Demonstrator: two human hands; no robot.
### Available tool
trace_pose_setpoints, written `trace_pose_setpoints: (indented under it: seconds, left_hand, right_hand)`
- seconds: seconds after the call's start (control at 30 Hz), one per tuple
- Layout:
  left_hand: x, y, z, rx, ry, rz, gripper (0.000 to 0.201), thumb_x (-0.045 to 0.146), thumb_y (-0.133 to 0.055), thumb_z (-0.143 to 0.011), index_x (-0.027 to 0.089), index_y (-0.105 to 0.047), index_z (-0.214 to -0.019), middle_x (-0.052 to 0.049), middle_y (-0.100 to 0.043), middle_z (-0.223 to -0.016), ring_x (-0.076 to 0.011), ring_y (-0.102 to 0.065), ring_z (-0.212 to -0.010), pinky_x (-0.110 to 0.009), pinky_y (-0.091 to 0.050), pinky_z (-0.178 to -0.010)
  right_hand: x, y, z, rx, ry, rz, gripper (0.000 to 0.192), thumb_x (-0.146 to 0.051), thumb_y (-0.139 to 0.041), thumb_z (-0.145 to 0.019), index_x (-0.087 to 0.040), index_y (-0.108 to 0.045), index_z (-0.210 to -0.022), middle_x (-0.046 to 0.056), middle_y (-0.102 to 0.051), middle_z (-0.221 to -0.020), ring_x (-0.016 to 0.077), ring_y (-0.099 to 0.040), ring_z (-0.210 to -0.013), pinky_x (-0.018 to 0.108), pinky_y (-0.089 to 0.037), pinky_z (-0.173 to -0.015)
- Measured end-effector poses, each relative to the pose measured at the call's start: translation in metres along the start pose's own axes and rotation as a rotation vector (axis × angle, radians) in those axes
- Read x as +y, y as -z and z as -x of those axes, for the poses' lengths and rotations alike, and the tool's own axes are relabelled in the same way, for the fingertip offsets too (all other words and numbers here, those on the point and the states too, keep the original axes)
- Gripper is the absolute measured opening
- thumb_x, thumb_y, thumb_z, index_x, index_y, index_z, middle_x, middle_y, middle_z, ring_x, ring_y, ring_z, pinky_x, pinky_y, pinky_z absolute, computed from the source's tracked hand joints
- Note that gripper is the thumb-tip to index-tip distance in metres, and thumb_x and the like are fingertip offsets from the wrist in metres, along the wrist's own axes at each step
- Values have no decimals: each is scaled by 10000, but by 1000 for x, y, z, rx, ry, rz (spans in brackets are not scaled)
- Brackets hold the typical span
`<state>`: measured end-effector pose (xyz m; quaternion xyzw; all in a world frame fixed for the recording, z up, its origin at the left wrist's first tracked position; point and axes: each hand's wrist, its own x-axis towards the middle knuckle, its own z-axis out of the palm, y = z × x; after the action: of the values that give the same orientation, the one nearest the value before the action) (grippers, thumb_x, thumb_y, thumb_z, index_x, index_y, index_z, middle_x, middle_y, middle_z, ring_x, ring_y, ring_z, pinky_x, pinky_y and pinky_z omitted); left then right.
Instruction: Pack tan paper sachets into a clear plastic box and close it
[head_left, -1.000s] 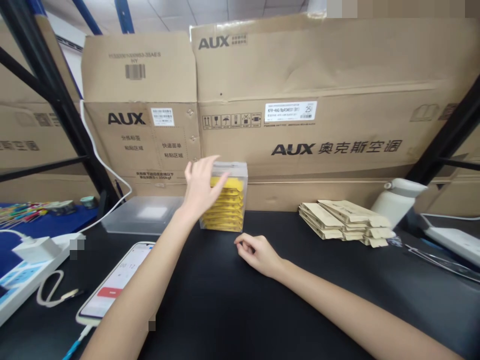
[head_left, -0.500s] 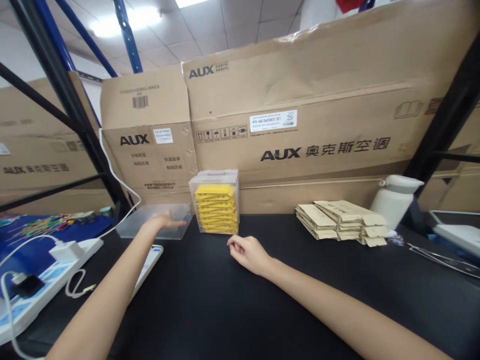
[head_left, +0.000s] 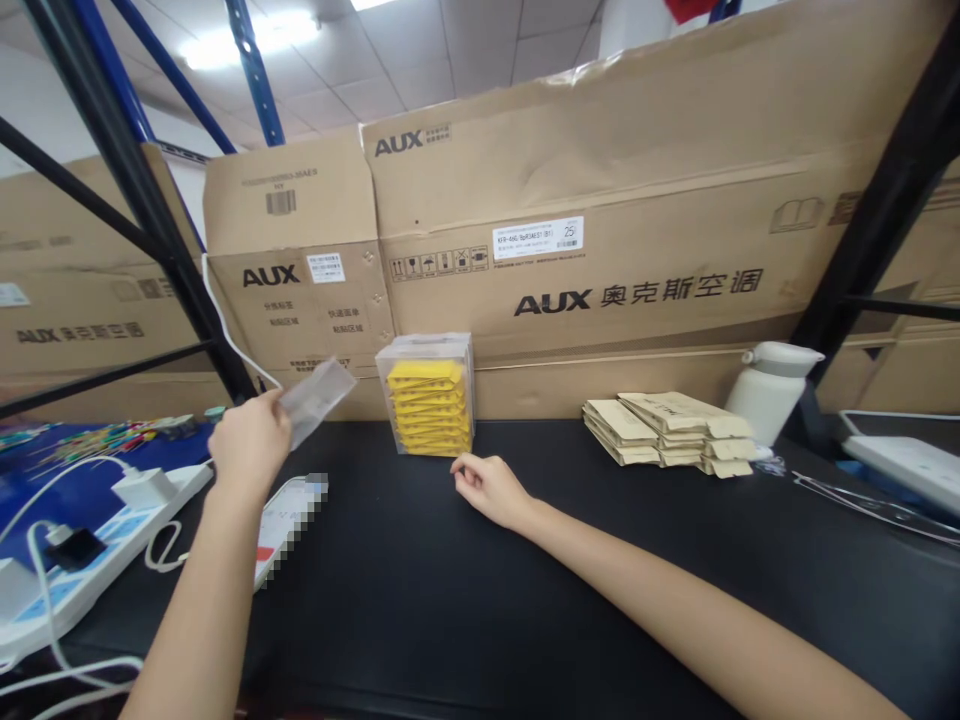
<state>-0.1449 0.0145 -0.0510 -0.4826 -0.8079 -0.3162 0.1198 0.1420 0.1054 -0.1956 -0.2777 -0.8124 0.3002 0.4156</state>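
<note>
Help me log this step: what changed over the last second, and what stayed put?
The left hand left the top of the clear box of yellow packets, dropped to the translucent lid lying left of it, gripped it and lifted it off the table. The right hand stayed loosely curled in front of the box. Box, brown packets and white bottle did not move.

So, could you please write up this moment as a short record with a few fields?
left hand: left hand lifted above the table, holding the clear plastic lid tilted
right hand: right hand loosely curled, resting on the black table just in front of the clear box
clear box: clear box upright, stacked with yellow packets
to the right: kraft paper packets piled, white bottle beside them
to the left: phone, power strip
</note>
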Motion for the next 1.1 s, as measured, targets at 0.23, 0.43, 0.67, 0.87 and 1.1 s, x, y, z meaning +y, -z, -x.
trace_pose_setpoints:
  seconds: [0.23,0.43,0.67,0.87,1.1]
  left_hand:
    - [49,35,106,66,-453,-143,482,187,-366,-869,118,-668,-1239,-182,-707,-1196,-331,-663,-1120,-464,-466,-1014]
    - [130,28,179,-530,-751,-266,569,62,-542,-742,127,-615,-1303,-183,-763,-943,-282,-733,-822,-363,-522,-781]
    - [175,3,167,-626,-1034,102,492,364,-423,-967,131,-506,-1393,-191,-737,-1006,-346,-708,-920,-473,-522,-809]
    - [109,-72,61,-639,-676,611,394,410,-611,-831,180,-641,-1150,-138,-682,-1233,-277,-622,-1179,-431,-440,-1043]
    - [55,-122,45,-829,-461,783,580,449,-811,-615,231,-671,-1135,-92,-658,-1287,-273,-576,-1255,-406,-395,-1105]
  right_hand:
    - [6,8,-3,-24,-339,-304,305,-491,-496,-869,-194,-566,-877,-15,-612,-540,122,-543,-393,228,-435,-426]
    - [7,52,31,-27,-511,-336,482,-558,-342,-944,-156,-600,-1010,127,-749,-753,201,-709,-589,334,-585,-551]
    - [24,138,47,317,-400,76,367,-526,-494,-878,-183,-600,-955,122,-743,-796,232,-704,-647,389,-587,-615]
    - [38,177,54,528,-198,547,244,-374,-624,-742,-183,-619,-893,202,-685,-1131,365,-592,-1168,559,-404,-1052]
    - [64,177,58,477,-198,797,102,-234,-566,-720,-192,-633,-784,177,-723,-1021,315,-661,-980,465,-501,-938]
